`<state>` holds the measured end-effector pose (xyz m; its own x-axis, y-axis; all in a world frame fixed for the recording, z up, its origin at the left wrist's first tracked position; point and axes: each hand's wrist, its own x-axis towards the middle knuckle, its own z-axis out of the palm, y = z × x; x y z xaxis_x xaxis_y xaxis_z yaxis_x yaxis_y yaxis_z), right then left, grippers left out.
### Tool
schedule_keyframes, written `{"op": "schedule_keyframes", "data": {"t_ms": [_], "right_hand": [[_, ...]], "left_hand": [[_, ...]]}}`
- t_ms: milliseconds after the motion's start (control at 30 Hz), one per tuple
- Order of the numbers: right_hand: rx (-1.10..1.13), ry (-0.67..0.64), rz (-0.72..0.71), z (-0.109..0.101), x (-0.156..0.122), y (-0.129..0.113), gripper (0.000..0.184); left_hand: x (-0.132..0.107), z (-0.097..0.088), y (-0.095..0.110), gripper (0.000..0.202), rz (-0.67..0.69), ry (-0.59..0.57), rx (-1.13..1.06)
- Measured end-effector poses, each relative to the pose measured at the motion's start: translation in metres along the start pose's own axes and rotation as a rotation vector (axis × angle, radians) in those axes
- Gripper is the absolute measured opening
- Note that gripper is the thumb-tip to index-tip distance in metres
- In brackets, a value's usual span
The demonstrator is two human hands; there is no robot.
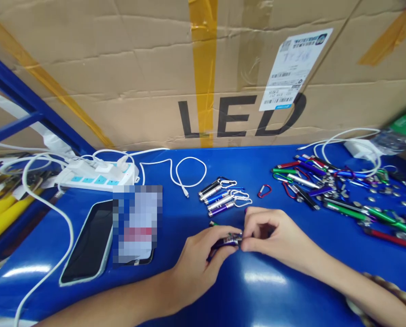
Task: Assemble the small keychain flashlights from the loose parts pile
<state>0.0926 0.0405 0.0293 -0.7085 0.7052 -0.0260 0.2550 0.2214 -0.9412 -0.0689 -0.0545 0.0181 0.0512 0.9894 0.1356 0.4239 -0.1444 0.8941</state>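
My left hand [198, 261] is closed around a small purple keychain flashlight [227, 241] low over the blue table [257, 286]. My right hand [274, 236] pinches the flashlight's metal end with fingertips pressed together. Just beyond the hands lies a neat row of several finished small flashlights with carabiner clips [221, 196]. A loose red carabiner [264, 190] lies to their right.
A heap of coloured flashlight parts and small button cells [342, 195] spreads at the right. A white power strip [97, 175] with cables, a white cable [185, 175] and a dark phone [90, 240] lie at the left. A big cardboard box marked LED [203, 68] stands behind.
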Motion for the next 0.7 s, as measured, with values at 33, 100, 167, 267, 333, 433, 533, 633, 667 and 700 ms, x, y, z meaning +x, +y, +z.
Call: {"op": "schedule_keyframes", "data": {"t_ms": [33,100,167,267,333,433,533,633,667,700], "right_hand": [[-0.013,-0.001,-0.004,0.000,0.000,0.000,0.037],[-0.043,0.000,-0.012,0.001,0.000,-0.001,0.036],[-0.076,0.019,-0.035,0.002,0.000,-0.001,0.035],[-0.113,0.084,-0.103,0.003,-0.001,-0.001,0.030],[-0.135,0.123,-0.188,0.003,-0.003,-0.001,0.024],[-0.196,0.135,-0.351,0.001,-0.006,0.001,0.019],[-0.254,0.127,-0.440,0.000,-0.008,0.002,0.014],[-0.277,0.136,-0.453,-0.001,-0.007,0.004,0.013],[-0.276,0.138,-0.453,-0.001,-0.006,0.004,0.014],[-0.270,0.137,-0.455,-0.001,-0.005,0.004,0.014]], "left_hand": [[0.000,0.000,0.000,0.021,-0.004,-0.009,-0.002],[0.001,0.000,-0.001,0.021,-0.020,-0.021,-0.009],[0.001,0.001,-0.002,0.022,-0.034,-0.025,-0.030],[0.001,0.002,-0.003,0.020,-0.051,-0.011,-0.068],[0.002,0.002,-0.003,0.018,-0.068,0.002,-0.095],[0.004,0.002,-0.003,0.017,-0.093,0.007,-0.116],[0.004,0.002,-0.004,0.018,-0.091,0.003,-0.101],[0.004,0.002,-0.008,0.019,-0.062,-0.011,-0.078],[0.003,0.002,-0.010,0.020,-0.053,-0.019,-0.073],[0.003,0.002,-0.012,0.021,-0.045,-0.026,-0.069]]}}
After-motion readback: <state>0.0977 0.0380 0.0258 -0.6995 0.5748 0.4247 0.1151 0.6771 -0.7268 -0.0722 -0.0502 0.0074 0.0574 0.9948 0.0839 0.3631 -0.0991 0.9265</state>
